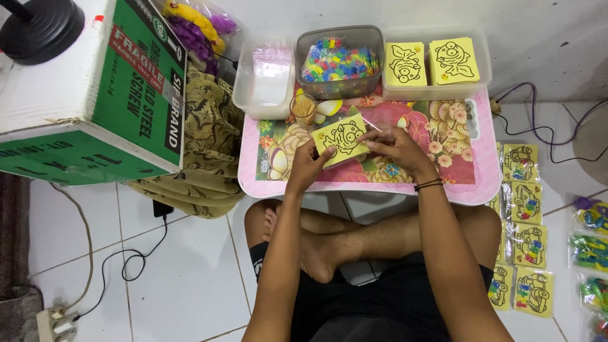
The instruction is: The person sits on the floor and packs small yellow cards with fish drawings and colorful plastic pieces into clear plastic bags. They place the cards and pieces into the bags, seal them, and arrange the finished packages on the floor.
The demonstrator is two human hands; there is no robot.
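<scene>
Yellow card (342, 138) between both hands (354, 155) over pink table (468, 183)

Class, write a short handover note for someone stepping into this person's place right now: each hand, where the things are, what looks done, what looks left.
Left hand: grips the left edge of the yellow card.
Right hand: pinches the card's right side, with what looks like a clear sleeve; which is unclear.
Things: card held over the pink table. Behind it, a tub of yellow cards, a tub of coloured bits, a tub of clear bags, a cup of sticks.
Done: packed cards lie in rows on the floor at right.
Left: the card in hand and the tub's cards appear unpacked.
</scene>
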